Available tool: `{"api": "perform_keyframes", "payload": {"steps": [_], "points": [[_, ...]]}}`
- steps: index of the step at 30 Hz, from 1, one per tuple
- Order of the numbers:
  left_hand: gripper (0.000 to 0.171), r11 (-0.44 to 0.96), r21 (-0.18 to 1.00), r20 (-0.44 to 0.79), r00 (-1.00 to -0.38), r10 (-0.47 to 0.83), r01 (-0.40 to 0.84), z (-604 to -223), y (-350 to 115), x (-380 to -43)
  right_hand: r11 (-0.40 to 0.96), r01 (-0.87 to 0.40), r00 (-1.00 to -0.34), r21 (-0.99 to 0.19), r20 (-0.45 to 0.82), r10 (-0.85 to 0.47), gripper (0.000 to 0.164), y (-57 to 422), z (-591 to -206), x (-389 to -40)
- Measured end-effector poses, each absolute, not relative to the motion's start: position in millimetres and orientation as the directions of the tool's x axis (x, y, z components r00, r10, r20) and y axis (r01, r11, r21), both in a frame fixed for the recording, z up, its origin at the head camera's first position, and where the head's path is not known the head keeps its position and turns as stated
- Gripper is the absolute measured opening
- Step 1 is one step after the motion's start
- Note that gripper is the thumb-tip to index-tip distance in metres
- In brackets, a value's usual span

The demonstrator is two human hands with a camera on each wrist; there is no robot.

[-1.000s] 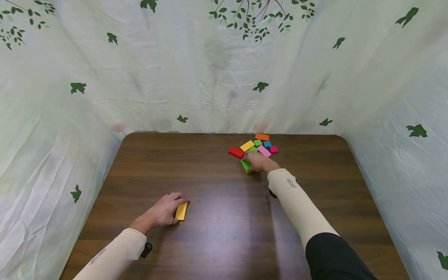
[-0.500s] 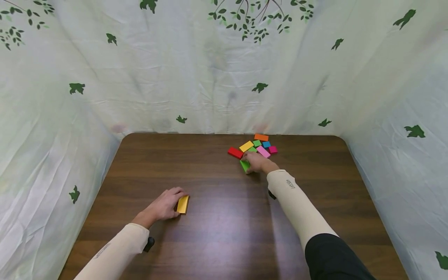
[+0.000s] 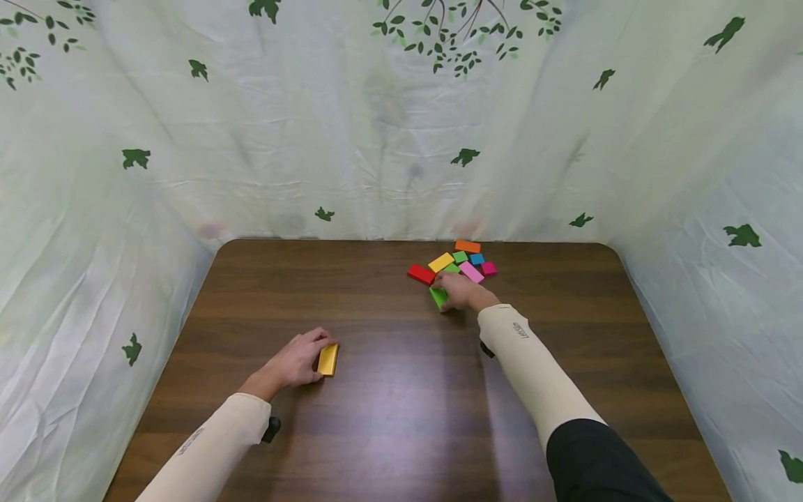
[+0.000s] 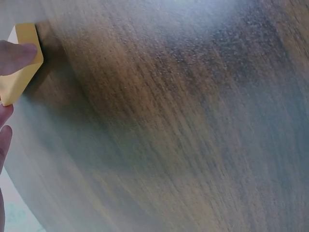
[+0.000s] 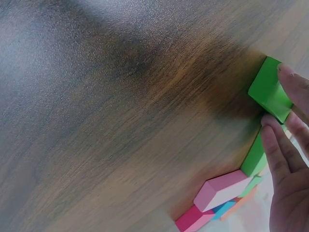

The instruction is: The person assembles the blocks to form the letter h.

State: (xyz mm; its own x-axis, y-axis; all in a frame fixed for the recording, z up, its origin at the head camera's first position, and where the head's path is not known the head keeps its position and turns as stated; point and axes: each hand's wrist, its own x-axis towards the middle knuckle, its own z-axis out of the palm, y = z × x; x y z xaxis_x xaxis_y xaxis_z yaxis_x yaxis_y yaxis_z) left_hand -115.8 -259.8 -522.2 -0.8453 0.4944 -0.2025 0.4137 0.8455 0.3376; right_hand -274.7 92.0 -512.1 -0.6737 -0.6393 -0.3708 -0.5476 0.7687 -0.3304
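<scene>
Pale cloth (image 3: 282, 139) printed with green leaves and birds hangs along the back and both sides of a brown wood-grain surface (image 3: 276, 293). On the left, a cream sleeve (image 3: 210, 446) reaches in from the near edge, with a black piece (image 3: 271, 430) at the wrist. The left hand (image 3: 297, 361) holds a yellow block (image 3: 327, 360) left of the surface's centre, its fingers parted only by the block's length and pinching the two ends.

Farther right, near the back edge, a red block (image 3: 421, 274) leads a loose cluster. In front of it, the right hand (image 3: 461, 290) grips a green block (image 3: 438, 298), its fingers likewise spread just enough to span it. Beyond lie a second yellow block (image 3: 441, 262), two more green blocks (image 3: 461, 256), an orange block (image 3: 468, 246), a pink block (image 3: 472, 272), a blue block (image 3: 477, 259) and, rightmost, a magenta block (image 3: 488, 268). Another cream sleeve (image 3: 527, 369) covers the right forearm, meeting black fabric (image 3: 596, 460) toward the elbow.
</scene>
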Motion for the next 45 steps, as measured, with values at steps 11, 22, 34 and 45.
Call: {"api": "perform_keyframes", "payload": {"steps": [11, 22, 34, 45], "points": [[0.057, 0.819, 0.308, -0.177, -0.817, 0.549, 0.483, -524.5, -263.2, -116.0, 0.772, -0.550, -0.674, -0.318, -0.378, -0.635, 0.055, 92.2, -512.9, -275.5], [0.056, 0.833, 0.309, -0.137, -0.845, 0.517, 0.460, -523.3, -265.5, -113.0, 0.785, -0.529, -0.677, -0.323, -0.397, -0.620, 0.055, 91.2, -511.2, -275.4], [0.055, 0.832, 0.256, -0.080, -0.847, 0.526, 0.493, -526.4, -264.9, -108.9, 0.777, -0.546, -0.674, -0.312, -0.387, -0.629, 0.055, 91.3, -511.8, -274.4], [0.051, 0.832, 0.242, -0.049, -0.850, 0.525, 0.500, -528.5, -264.7, -107.5, 0.779, -0.542, -0.678, -0.315, -0.384, -0.627, 0.055, 90.9, -512.8, -274.0]]}}
